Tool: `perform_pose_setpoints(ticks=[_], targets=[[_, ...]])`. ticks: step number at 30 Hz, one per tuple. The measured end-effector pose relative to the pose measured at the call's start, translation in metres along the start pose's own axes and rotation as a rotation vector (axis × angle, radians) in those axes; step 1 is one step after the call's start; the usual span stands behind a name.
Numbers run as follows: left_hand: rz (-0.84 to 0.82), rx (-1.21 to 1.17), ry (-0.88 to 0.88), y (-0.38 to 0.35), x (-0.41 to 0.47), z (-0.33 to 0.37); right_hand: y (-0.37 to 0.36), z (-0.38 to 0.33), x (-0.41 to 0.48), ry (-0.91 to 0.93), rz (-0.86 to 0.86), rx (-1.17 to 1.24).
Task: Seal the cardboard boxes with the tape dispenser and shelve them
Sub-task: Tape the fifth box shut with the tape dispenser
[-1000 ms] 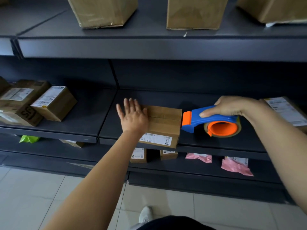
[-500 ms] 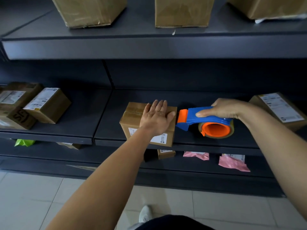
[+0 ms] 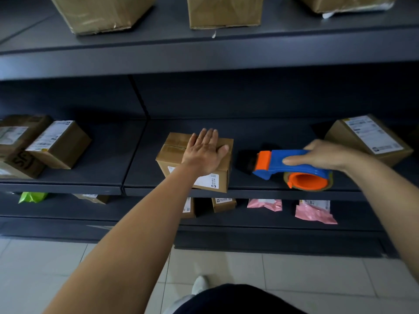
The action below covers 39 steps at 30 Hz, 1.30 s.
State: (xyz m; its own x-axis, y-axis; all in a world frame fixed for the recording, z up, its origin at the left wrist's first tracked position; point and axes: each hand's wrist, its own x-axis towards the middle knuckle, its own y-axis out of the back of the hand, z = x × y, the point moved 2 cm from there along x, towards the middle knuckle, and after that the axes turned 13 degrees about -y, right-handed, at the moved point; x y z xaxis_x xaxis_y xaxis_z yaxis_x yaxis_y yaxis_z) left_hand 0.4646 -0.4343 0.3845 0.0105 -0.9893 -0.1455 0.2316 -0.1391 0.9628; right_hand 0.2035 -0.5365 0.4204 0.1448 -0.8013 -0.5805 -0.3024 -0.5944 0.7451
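My left fingers [image 3: 207, 138] lie straight and close together, flat on the top of the cardboard box [image 3: 175, 152], with the thumb spread out toward its right edge. The left hand [image 3: 204, 155] covers most of the lid's right half. My right fingers [image 3: 292, 160] are curled round the blue handle of the tape dispenser [image 3: 271, 165]; the right hand [image 3: 324, 155] grips it from above, its orange head turned toward the box.

The box stands at the front of the middle shelf [image 3: 249, 185], its front face right at the lip. Bare shelf runs behind it to the back wall, and to its left past the seam between shelf sections as far as two labelled boxes [image 3: 59, 143]. A gap of bare shelf separates the box from the dispenser's head; they do not touch. The tape roll on its orange hub sits near the lip; whether it rests on the shelf I cannot tell. A large labelled box [image 3: 371, 139] stands just behind my right hand.

The box is brown, small, with a seam crossing its top under glossy tape. A white label on its front face is partly hidden by my wrist.
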Motion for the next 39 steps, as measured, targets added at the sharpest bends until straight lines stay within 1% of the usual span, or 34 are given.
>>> perform_pose_setpoints(ticks=[2, 5, 7, 10, 15, 17, 19, 22, 25, 28, 30, 32, 34, 35, 36, 38, 39], targets=[[-0.025, 0.03, 0.068, 0.0, -0.001, 0.004, -0.017, -0.021, 0.003, 0.005, 0.05, -0.075], [-0.076, 0.056, 0.183, 0.0, 0.001, 0.014, -0.038, -0.047, 0.005, 0.023, 0.063, -0.131], [-0.007, 0.046, 0.212, 0.0, 0.003, 0.018, -0.042, -0.055, 0.003, 0.026, 0.066, -0.143], [0.169, -0.002, 0.178, 0.002, 0.004, 0.019, -0.04, -0.057, 0.002, 0.02, 0.052, -0.151], [0.288, -0.168, 0.133, 0.012, -0.001, 0.013, -0.024, -0.067, -0.006, 0.046, 0.046, -0.17], [0.343, -0.274, 0.15, 0.026, -0.002, 0.006, -0.011, -0.074, -0.012, 0.066, 0.09, -0.178], [0.385, -0.445, 0.18, 0.037, -0.004, -0.006, 0.004, -0.082, -0.02, 0.102, 0.111, -0.165], [0.463, -0.88, 0.237, 0.05, -0.013, -0.019, 0.026, -0.096, -0.033, 0.146, 0.122, -0.129], [0.495, -1.168, 0.235, 0.053, -0.025, -0.031, 0.037, -0.112, -0.046, 0.177, 0.139, -0.132], [0.521, -1.327, 0.266, 0.055, -0.038, -0.05, 0.032, -0.132, -0.054, 0.201, 0.142, -0.117], [0.479, -1.424, 0.317, 0.055, -0.047, -0.065, 0.024, -0.149, -0.057, 0.214, 0.136, -0.108], [0.438, -1.462, 0.34, 0.055, -0.056, -0.083, 0.014, -0.167, -0.058, 0.236, 0.134, -0.1], [0.481, -1.377, 0.337, 0.061, -0.059, -0.095, 0.004, -0.186, -0.061, 0.259, 0.121, -0.092], [0.513, -1.232, 0.344, 0.061, -0.057, -0.101, 0.0, -0.194, -0.063, 0.268, 0.109, -0.091], [0.507, -0.983, 0.329, 0.063, -0.053, -0.104, -0.003, -0.201, -0.066, 0.272, 0.098, -0.091], [0.38, -0.333, 0.233, 0.065, -0.044, -0.098, -0.004, -0.21, -0.074, 0.274, 0.098, -0.103], [0.341, -0.141, 0.149, 0.064, -0.041, -0.092, -0.003, -0.213, -0.076, 0.274, 0.106, -0.114]])
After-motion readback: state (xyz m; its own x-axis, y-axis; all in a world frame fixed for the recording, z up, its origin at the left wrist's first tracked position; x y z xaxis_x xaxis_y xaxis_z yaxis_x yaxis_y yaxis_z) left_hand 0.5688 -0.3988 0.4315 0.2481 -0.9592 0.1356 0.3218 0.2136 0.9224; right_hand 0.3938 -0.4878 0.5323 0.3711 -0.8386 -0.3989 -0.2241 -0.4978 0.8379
